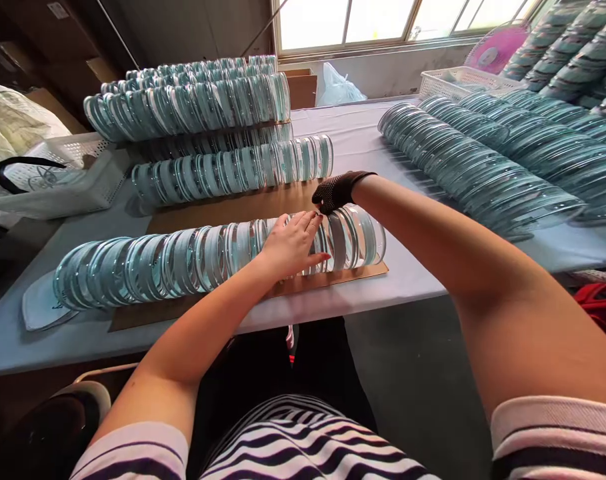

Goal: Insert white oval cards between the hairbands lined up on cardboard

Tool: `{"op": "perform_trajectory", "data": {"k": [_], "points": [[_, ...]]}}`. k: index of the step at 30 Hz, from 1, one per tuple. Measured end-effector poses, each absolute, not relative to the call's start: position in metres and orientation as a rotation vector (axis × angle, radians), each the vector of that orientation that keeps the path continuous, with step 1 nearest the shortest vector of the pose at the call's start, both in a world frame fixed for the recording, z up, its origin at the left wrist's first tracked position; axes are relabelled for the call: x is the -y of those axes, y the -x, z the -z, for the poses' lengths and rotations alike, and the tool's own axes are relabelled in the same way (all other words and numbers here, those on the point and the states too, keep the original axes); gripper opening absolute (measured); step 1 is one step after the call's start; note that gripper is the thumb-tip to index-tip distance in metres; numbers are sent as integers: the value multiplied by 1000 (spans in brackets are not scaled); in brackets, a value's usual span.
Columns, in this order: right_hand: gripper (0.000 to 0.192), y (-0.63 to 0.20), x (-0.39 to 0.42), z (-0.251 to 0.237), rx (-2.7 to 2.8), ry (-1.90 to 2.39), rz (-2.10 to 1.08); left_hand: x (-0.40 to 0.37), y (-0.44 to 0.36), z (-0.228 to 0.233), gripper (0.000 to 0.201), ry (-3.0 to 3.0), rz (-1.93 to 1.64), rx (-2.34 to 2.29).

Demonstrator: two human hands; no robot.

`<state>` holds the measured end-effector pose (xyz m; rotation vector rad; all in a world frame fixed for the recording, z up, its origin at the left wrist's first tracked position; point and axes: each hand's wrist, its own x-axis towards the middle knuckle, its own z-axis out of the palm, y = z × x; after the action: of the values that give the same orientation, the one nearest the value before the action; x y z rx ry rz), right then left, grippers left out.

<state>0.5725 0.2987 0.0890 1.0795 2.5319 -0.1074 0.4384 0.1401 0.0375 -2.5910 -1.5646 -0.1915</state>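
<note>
A long row of round glass lids (177, 261), standing on edge and packed face to face, lies on a flat brown cardboard sheet (343, 275) in front of me. My left hand (295, 245) is bare and rests on top of the row toward its right part, fingers stretched out and thumb apart. Just beyond it, my right hand (337, 191), in a black dotted glove, touches the far upper side of the same row. Its fingers are curled, and what lies under them is hidden.
Behind stands another lid row (237, 167), with stacked rows (193, 103) beyond. More glass lids (473, 160) lie to the right on the pale-covered table (353, 130). White plastic baskets (77, 187) are at left. A pale bag (339, 87) and pink fan (497, 50) are at the back.
</note>
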Motion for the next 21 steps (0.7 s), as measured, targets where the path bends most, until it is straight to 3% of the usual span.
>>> {"op": "perform_trajectory", "data": {"k": [7,17,21], "points": [[26,-609,-240,-101,-2691,-1199,-83,-141,-440,-41,72,2587,245,1641],[35,-650,-99,30,-2736,-1612,-39,-141,-438,-41,75,2600,198,1679],[39,-656,-99,40,-2790,-1636,-12,-137,-436,-44,75,2617,193,1666]]}}
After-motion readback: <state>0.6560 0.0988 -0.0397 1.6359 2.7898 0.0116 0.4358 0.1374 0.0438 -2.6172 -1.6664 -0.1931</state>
